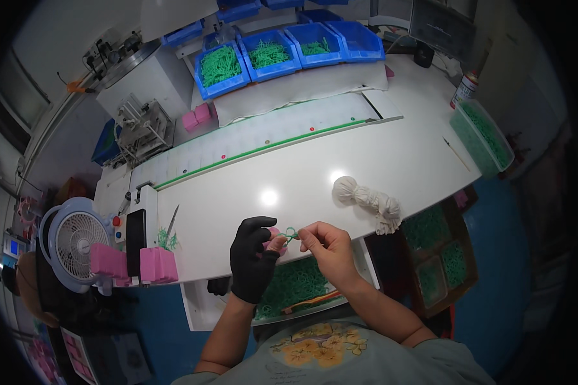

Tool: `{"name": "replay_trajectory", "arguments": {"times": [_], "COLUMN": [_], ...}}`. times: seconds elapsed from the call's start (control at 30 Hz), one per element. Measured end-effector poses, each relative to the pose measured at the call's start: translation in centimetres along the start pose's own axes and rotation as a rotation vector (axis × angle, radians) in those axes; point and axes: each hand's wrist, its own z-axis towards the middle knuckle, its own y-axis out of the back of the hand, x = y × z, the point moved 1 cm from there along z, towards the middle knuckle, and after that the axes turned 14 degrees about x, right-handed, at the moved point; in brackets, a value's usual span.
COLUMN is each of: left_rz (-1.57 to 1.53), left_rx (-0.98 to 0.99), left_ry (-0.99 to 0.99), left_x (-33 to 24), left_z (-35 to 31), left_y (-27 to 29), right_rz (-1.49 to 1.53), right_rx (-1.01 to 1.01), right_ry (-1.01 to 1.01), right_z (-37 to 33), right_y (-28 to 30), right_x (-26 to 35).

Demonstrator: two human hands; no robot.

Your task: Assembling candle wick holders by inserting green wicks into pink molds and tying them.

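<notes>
Just above the near edge of the white table, my left hand (253, 260) wears a black glove with bare fingertips and pinches a small, thin, green looped piece (290, 232). My right hand (331, 249) is bare, with thumb and forefinger closed on the same piece from the other side. Something pink shows behind the left fingers; its kind is hidden. Below my hands, an open white drawer (189, 308) holds a heap of similar green pieces (295, 282) and an orange-handled tool (311, 301).
A bundled white cloth (368, 197) lies right of my hands. Tweezers (173, 221), pink blocks (158, 265) and a fan (77, 240) are at the left. Blue bins (223, 88) with green pieces line the back; a clear tub (494, 163) stands far right.
</notes>
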Motion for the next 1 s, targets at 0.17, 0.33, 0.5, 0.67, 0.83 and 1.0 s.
{"name": "replay_trajectory", "arguments": {"times": [0.17, 0.33, 0.5, 0.67, 0.83, 1.0], "left_rz": [0.028, -0.053, 0.039, 0.005, 0.002, 0.073], "left_rx": [0.019, 0.049, 0.076, 0.052, 0.053, 0.035], "left_ry": [-0.041, -0.002, -0.093, -0.097, -0.112, -0.153], "left_x": [-0.1, -0.1, 0.3, 0.5, 0.6, 0.7], "left_z": [0.1, 0.1, 0.2, 0.0, -0.1, -0.1], "left_y": [0.4, 0.4, 0.6, 0.5, 0.5, 0.6], "right_rz": [-0.011, -0.142, -0.351, -0.313, -0.328, -0.337], "right_rx": [0.011, 0.031, 0.04, 0.0, 0.001, 0.008], "right_ry": [-0.005, 0.012, 0.113, 0.114, 0.112, 0.105], "right_z": [0.0, -0.3, -0.3, -0.5, -0.4, -0.4], "right_y": [-0.1, -0.1, -0.6, -0.7, -0.7, -0.7], "right_x": [-0.1, 0.6, 1.1, 1.4, 1.6, 1.6]}}
